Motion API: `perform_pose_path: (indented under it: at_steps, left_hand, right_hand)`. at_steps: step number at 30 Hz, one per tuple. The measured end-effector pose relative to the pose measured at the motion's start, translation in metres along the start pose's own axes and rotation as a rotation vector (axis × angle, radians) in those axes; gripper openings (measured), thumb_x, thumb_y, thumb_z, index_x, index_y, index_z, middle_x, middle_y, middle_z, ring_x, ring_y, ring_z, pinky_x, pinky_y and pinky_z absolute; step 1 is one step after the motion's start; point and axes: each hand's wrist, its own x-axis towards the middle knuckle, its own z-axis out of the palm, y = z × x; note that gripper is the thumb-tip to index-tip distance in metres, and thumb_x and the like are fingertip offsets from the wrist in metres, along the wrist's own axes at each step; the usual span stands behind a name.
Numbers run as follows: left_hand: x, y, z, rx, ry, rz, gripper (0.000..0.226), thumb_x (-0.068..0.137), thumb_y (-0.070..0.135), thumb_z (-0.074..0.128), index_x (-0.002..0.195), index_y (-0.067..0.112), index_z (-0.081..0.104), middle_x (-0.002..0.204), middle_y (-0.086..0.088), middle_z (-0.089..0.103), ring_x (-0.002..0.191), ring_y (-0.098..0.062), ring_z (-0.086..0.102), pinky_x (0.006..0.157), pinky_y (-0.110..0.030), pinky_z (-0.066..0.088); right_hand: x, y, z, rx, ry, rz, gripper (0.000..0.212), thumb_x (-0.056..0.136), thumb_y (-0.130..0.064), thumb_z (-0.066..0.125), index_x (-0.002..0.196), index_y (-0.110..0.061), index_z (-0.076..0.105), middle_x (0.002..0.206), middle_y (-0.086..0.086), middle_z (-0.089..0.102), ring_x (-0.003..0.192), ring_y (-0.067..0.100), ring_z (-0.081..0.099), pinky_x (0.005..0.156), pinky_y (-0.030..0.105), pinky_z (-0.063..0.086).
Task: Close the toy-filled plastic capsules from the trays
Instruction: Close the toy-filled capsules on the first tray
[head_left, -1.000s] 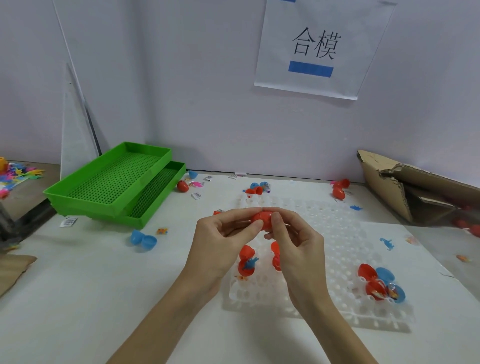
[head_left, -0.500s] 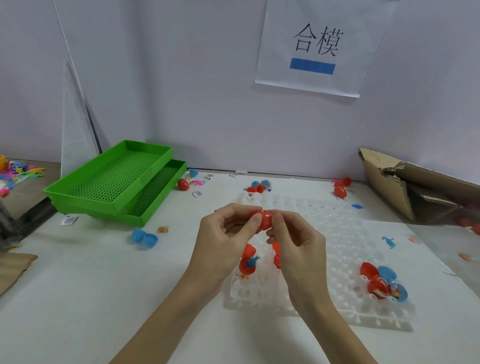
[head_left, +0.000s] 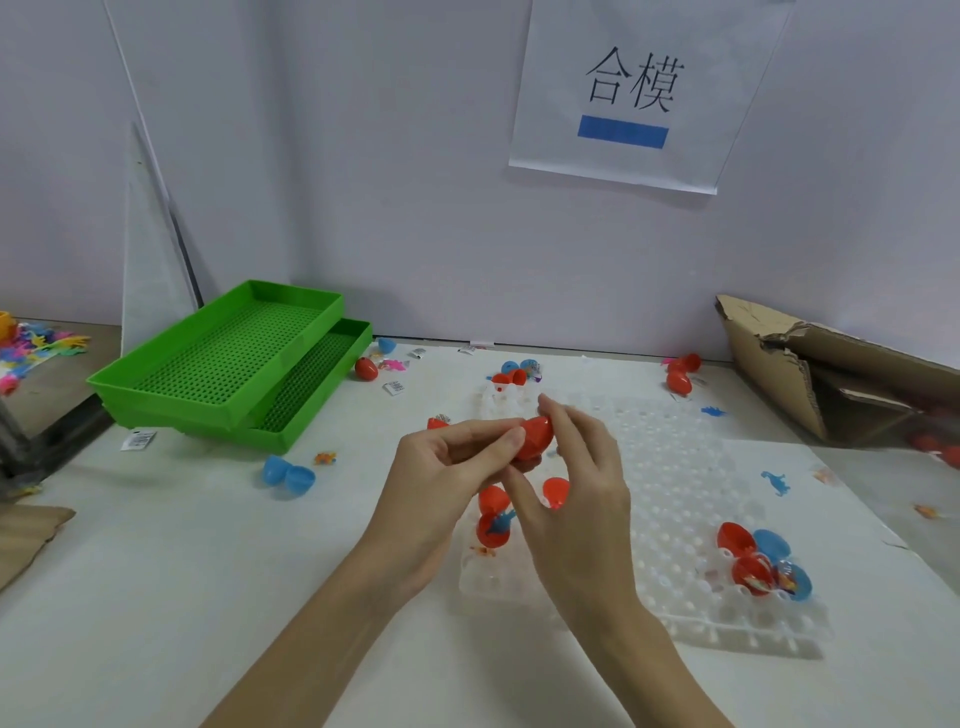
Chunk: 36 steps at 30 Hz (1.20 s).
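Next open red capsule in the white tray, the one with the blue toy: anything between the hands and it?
Nothing visible blocks it. The open red capsule sits exposed in the white tray, just below both hands. But the left hand and right hand hold a red capsule.

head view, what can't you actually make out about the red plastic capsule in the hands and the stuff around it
- Red plastic capsule, head view: its seam and contents are hidden by the left hand and right hand.
- Torn brown cardboard box: cut off by the right edge; red things inside are blurred.
- Small white paper labels: print too small.
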Motion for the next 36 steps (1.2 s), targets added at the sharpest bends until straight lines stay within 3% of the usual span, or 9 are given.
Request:
perform_pose_path:
  at_steps: [6, 12, 15, 19, 21, 23, 26, 29, 36]
  left_hand:
    - [-0.002, -0.006, 0.008, 0.26, 0.075, 0.143, 0.023, 0.092, 0.028, 0.075, 0.111, 0.04, 0.076, 0.099, 0.025, 0.078, 0.1, 0.009, 0.07, 0.085, -0.007, 0.053]
    - [-0.012, -0.009, 0.018, 0.476, 0.166, 0.284, 0.047, 0.083, 0.034, 0.084, 0.128, 0.024, 0.074, 0.113, 0.015, 0.077, 0.105, 0.0, 0.072, 0.095, -0.017, 0.056]
    - [-0.012, -0.008, 0.017, 0.453, 0.233, 0.291, 0.034, 0.082, 0.032, 0.085, 0.115, 0.027, 0.079, 0.1, 0.02, 0.077, 0.096, 0.002, 0.072, 0.091, -0.017, 0.058]
    - [-0.012, -0.007, 0.017, 0.554, 0.215, 0.355, 0.035, 0.088, 0.033, 0.077, 0.121, 0.021, 0.077, 0.106, 0.012, 0.077, 0.1, -0.006, 0.071, 0.094, -0.025, 0.058]
    - [-0.01, -0.007, 0.015, 0.603, 0.211, 0.407, 0.033, 0.094, 0.028, 0.072, 0.126, 0.018, 0.074, 0.111, 0.01, 0.075, 0.105, -0.008, 0.07, 0.097, -0.027, 0.056]
    - [-0.006, -0.005, 0.009, 0.64, 0.21, 0.447, 0.034, 0.098, 0.024, 0.068, 0.131, 0.015, 0.07, 0.115, 0.006, 0.072, 0.11, -0.012, 0.068, 0.1, -0.031, 0.054]
    - [-0.004, -0.001, 0.003, 0.687, 0.146, 0.494, 0.042, 0.1, 0.033, 0.056, 0.136, 0.013, 0.065, 0.12, 0.002, 0.067, 0.115, -0.015, 0.064, 0.103, -0.032, 0.052]
    - [-0.004, 0.0, 0.002, 0.659, 0.041, 0.515, 0.048, 0.102, 0.036, 0.048, 0.143, 0.015, 0.059, 0.121, 0.004, 0.064, 0.118, -0.015, 0.061, 0.104, -0.032, 0.051]
    - [-0.005, 0.004, 0.0, 0.529, 0.011, 0.524, 0.045, 0.105, 0.029, 0.048, 0.148, 0.016, 0.055, 0.116, 0.002, 0.064, 0.113, -0.018, 0.062, 0.098, -0.023, 0.052]
  right_hand:
    - [0.002, -0.003, -0.004, -0.025, 0.021, -0.008, 0.055, 0.085, -0.014, 0.08, 0.136, -0.004, 0.064, 0.117, 0.007, 0.076, 0.102, 0.022, 0.074, 0.096, 0.02, 0.048]
    - [0.004, 0.004, -0.008, -0.024, -0.04, -0.04, 0.038, 0.09, -0.009, 0.078, 0.127, -0.007, 0.068, 0.098, -0.003, 0.076, 0.086, 0.018, 0.071, 0.081, 0.035, 0.061]
    - [0.002, 0.003, -0.006, -0.031, -0.025, -0.042, 0.042, 0.086, -0.015, 0.081, 0.126, -0.009, 0.07, 0.103, -0.001, 0.077, 0.094, 0.02, 0.072, 0.086, 0.031, 0.059]
    - [0.002, 0.003, -0.004, 0.011, -0.02, -0.054, 0.053, 0.084, -0.01, 0.083, 0.134, -0.007, 0.066, 0.116, 0.0, 0.075, 0.103, 0.011, 0.07, 0.094, 0.02, 0.056]
    - [0.005, 0.004, -0.007, 0.093, -0.092, -0.037, 0.057, 0.089, -0.008, 0.078, 0.142, -0.012, 0.06, 0.127, -0.005, 0.071, 0.109, 0.003, 0.066, 0.099, 0.008, 0.047]
    - [0.007, 0.006, -0.009, 0.249, -0.199, 0.027, 0.053, 0.096, -0.004, 0.067, 0.146, -0.02, 0.057, 0.136, -0.012, 0.066, 0.118, 0.001, 0.064, 0.102, 0.014, 0.049]
    - [0.014, 0.006, -0.014, 0.457, -0.204, 0.115, 0.035, 0.099, -0.009, 0.066, 0.13, -0.022, 0.068, 0.121, -0.015, 0.073, 0.115, 0.007, 0.068, 0.094, 0.023, 0.057]
    - [0.021, 0.006, -0.021, 0.557, -0.175, 0.17, 0.02, 0.093, -0.019, 0.072, 0.113, -0.022, 0.073, 0.103, -0.014, 0.074, 0.102, 0.01, 0.07, 0.081, 0.018, 0.057]
    - [0.025, 0.004, -0.027, 0.632, -0.263, 0.172, 0.036, 0.085, -0.034, 0.071, 0.12, -0.024, 0.07, 0.107, -0.013, 0.075, 0.101, 0.013, 0.073, 0.081, 0.018, 0.058]
